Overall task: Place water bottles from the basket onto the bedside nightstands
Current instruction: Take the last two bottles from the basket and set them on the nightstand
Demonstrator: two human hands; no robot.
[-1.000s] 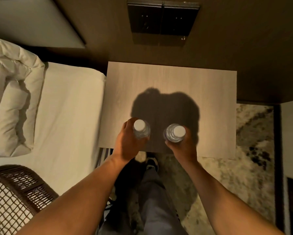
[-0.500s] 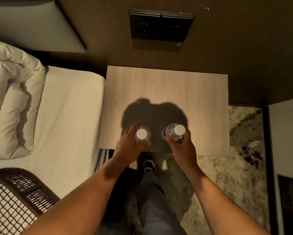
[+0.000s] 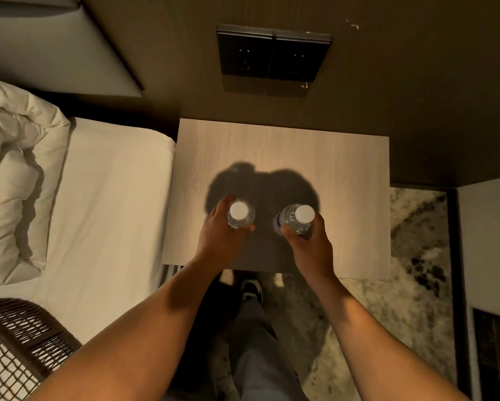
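Grip: left hand [image 3: 224, 241] was closed around the shoulder of one water bottle [image 3: 240, 215]; right hand [image 3: 308, 246] was closed likewise on a second bottle [image 3: 296, 219], which leaned slightly left. Both bottles were over the near half of the nightstand [image 3: 344, 169]; contact with the top could not be told.

Handling: thin clear plastic, likely filled and moderately heavy, smooth, yielding under squeeze; best held at the upper body below the white cap.

Change: compared with half a second earlier, hands and bottles sat further in over the nightstand, shadow shifted accordingly.

Surroundings: bed [image 3: 107, 212] left, wicker basket [image 3: 20, 342] lower left.
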